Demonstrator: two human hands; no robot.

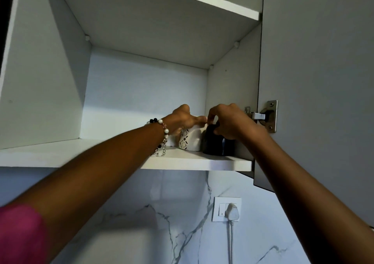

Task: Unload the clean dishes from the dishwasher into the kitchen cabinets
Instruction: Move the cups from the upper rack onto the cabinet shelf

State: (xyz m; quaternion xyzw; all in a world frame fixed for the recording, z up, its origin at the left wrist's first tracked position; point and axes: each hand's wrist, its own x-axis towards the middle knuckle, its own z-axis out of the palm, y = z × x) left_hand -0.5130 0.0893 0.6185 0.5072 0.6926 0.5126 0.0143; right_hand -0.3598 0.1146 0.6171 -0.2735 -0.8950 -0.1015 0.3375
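The white cabinet shelf point(194, 160) carries two cups. A patterned white cup point(190, 141) stands beside a black cup point(212, 142).

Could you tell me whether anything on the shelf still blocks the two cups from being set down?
Nothing visible does: the patterned white cup and the dark cup already appear to sit on the shelf, side by side.

Two mugs on shelf: one white patterned mug point(189, 141), one black mug point(212, 142). One wall socket point(226, 209). One door hinge point(267, 116).
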